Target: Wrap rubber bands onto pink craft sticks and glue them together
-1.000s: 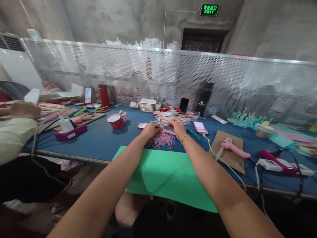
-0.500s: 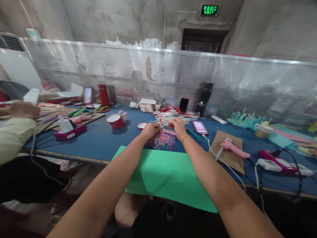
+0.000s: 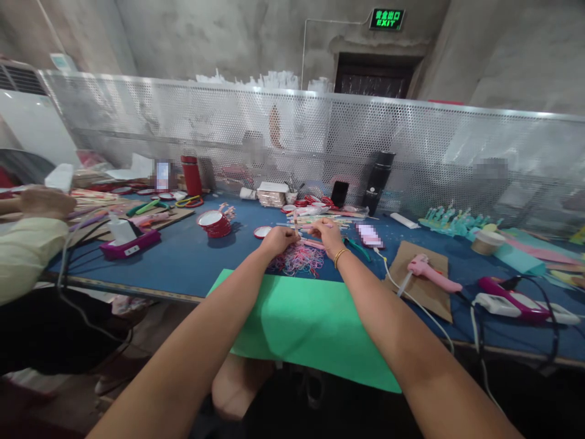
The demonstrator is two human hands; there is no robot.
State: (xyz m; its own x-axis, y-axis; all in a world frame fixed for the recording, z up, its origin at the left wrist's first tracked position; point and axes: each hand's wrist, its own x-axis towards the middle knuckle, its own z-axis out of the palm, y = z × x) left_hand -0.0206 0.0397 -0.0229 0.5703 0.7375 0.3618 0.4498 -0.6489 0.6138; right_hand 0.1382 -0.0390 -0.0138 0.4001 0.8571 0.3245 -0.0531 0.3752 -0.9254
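My left hand (image 3: pixel 278 240) is closed in a pinch on a thin pale-pink strip (image 3: pixel 296 222), which stands upright from the fingertips. Just to its right, my right hand (image 3: pixel 327 231), with a gold bracelet at the wrist, is also pinched; whatever lies between its fingers is too small to make out. Under both hands is a tangled heap of pink, blue and purple strings (image 3: pixel 299 261), with pink strips (image 3: pixel 312 243) along its far edge. A green sheet (image 3: pixel 311 323) covers the table's front edge and my lap.
On the blue table, red-rimmed round pieces (image 3: pixel 216 225) are stacked at left. Green-handled pliers (image 3: pixel 358 249) lie right of my hands. A pink glue gun (image 3: pixel 432 274) rests on cardboard (image 3: pixel 411 250), its cable trailing. A black bottle (image 3: pixel 379 183) stands behind. Another person's hand (image 3: pixel 43 201) works at far left.
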